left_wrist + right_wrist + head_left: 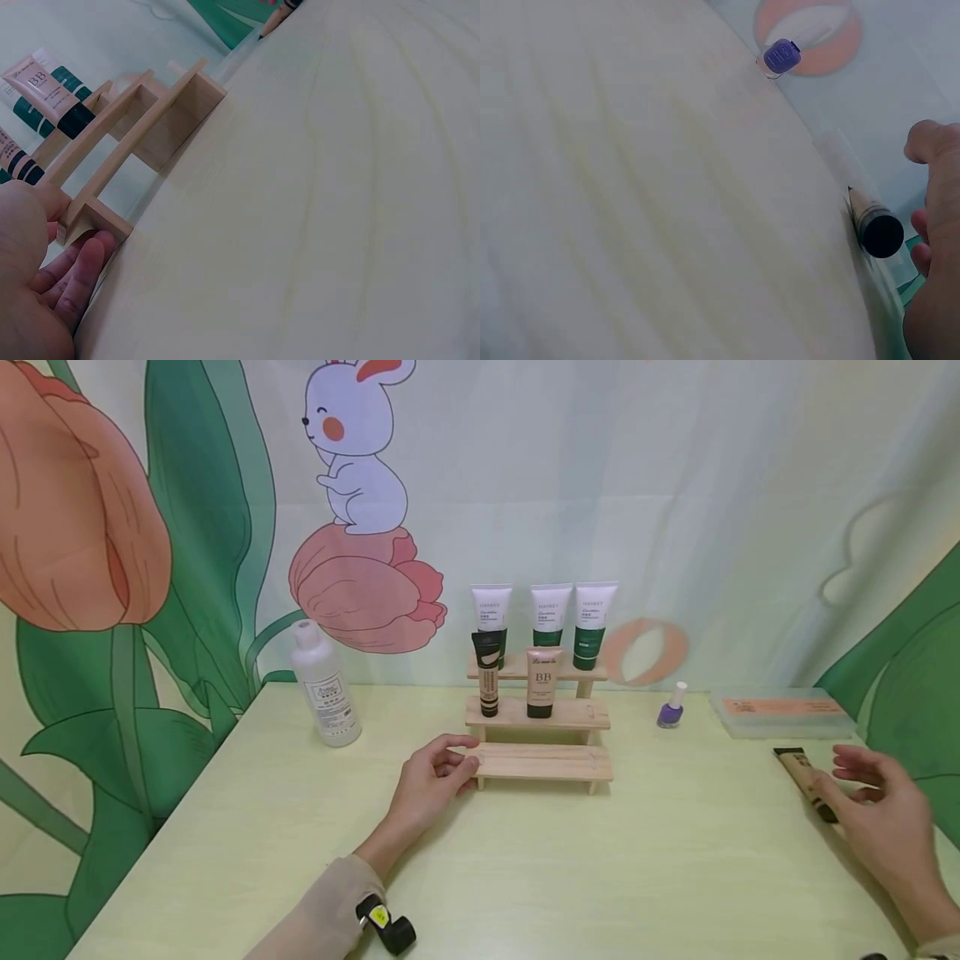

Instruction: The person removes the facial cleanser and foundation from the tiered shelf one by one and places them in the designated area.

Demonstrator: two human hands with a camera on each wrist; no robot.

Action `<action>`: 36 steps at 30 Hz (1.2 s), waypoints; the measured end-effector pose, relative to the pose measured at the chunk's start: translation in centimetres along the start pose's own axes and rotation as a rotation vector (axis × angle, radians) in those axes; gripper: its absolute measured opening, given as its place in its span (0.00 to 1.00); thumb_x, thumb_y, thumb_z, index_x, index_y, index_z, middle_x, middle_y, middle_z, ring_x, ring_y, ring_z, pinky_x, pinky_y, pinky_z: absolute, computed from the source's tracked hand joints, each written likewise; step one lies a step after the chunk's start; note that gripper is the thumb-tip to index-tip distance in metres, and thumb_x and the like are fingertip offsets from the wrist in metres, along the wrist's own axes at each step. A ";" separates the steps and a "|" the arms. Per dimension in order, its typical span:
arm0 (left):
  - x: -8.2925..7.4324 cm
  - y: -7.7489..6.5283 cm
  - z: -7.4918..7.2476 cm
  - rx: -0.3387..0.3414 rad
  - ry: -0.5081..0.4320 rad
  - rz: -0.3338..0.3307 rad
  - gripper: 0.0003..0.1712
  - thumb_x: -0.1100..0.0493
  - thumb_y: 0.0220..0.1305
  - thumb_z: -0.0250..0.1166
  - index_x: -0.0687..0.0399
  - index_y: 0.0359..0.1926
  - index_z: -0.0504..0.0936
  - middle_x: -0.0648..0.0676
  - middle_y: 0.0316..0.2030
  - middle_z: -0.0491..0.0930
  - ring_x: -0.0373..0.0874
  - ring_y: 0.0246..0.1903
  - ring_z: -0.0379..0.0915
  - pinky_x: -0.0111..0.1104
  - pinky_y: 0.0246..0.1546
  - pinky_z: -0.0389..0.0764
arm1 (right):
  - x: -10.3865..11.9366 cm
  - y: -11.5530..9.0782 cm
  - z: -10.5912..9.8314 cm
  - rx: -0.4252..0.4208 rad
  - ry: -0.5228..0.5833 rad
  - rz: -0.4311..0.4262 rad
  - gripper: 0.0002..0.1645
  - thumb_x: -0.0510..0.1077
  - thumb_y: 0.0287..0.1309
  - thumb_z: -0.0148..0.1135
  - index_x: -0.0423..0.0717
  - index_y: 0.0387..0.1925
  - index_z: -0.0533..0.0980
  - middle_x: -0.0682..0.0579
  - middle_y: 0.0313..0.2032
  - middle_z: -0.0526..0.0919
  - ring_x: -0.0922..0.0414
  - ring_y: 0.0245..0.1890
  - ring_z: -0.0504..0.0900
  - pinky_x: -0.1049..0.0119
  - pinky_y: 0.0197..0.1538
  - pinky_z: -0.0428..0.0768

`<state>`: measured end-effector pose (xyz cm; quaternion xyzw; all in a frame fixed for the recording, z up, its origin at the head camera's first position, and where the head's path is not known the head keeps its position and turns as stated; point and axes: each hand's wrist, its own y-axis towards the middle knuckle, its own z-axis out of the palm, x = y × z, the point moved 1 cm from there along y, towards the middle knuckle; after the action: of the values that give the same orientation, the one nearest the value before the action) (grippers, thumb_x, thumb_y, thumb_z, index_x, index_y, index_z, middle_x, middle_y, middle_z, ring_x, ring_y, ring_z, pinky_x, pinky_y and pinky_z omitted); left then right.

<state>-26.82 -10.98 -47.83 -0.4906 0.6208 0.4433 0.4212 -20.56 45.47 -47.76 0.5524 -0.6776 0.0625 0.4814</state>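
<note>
My left hand (437, 774) grips the left end of the lowest step of a three-tier wooden display rack (540, 764); in the left wrist view the thumb lies above and the fingers curl under that end. On the middle step stand a black-and-beige tube (489, 681) and a pink BB cream tube (542, 681). Several white-and-green tubes (550, 610) stand on the top step. At the far right, my right hand (885, 814) is beside a gold tube with black ends (804, 781) lying on the table. Its fingers are loosely bent and spread, apart from the tube (877, 229) in the right wrist view.
A white bottle (326, 689) stands at the table's back left. Right of the rack is a purple nail polish bottle (671, 708), and beyond it lies a flat clear plastic case (783, 713). A printed curtain (720, 510) hangs behind the table (600, 877).
</note>
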 end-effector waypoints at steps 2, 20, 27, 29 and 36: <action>0.0 0.0 0.0 0.003 -0.007 0.005 0.16 0.60 0.78 0.73 0.49 0.63 0.88 0.55 0.40 0.91 0.47 0.36 0.90 0.32 0.40 0.90 | 0.4 0.1 0.0 -0.024 0.036 -0.009 0.32 0.41 0.72 0.76 0.40 0.73 0.77 0.84 0.51 0.76 0.82 0.48 0.76 0.87 0.47 0.70; 0.0 0.0 0.0 -0.002 -0.015 -0.012 0.15 0.59 0.79 0.73 0.47 0.62 0.88 0.55 0.41 0.91 0.47 0.37 0.90 0.33 0.41 0.90 | 8.8 2.0 2.5 0.066 0.400 -0.194 0.37 0.23 0.66 0.72 0.36 0.74 0.75 0.60 0.63 0.85 0.66 0.57 0.87 0.82 0.54 0.82; -0.2 0.0 0.1 -0.003 0.000 -0.014 0.15 0.59 0.79 0.72 0.47 0.62 0.88 0.55 0.40 0.91 0.47 0.36 0.90 0.33 0.41 0.90 | 12.2 2.5 4.3 0.141 0.647 -0.220 0.36 0.21 0.65 0.71 0.35 0.72 0.76 0.51 0.61 0.85 0.60 0.57 0.89 0.78 0.53 0.85; -0.3 0.0 0.1 -0.003 0.004 -0.014 0.16 0.59 0.79 0.72 0.47 0.63 0.88 0.55 0.40 0.91 0.47 0.36 0.90 0.33 0.41 0.90 | 13.3 2.6 4.9 0.158 0.690 -0.227 0.35 0.21 0.65 0.71 0.33 0.72 0.75 0.50 0.61 0.85 0.59 0.58 0.89 0.76 0.54 0.86; -0.2 0.0 0.1 -0.003 0.000 -0.016 0.16 0.60 0.79 0.73 0.48 0.63 0.88 0.55 0.41 0.91 0.47 0.36 0.90 0.33 0.41 0.90 | 16.4 2.2 7.4 0.192 0.640 -0.251 0.34 0.26 0.69 0.71 0.39 0.73 0.75 0.49 0.64 0.84 0.56 0.61 0.88 0.76 0.58 0.85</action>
<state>-26.72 -10.81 -47.65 -0.4963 0.6162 0.4409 0.4238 -25.39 30.50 -38.87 0.6263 -0.4104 0.2363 0.6193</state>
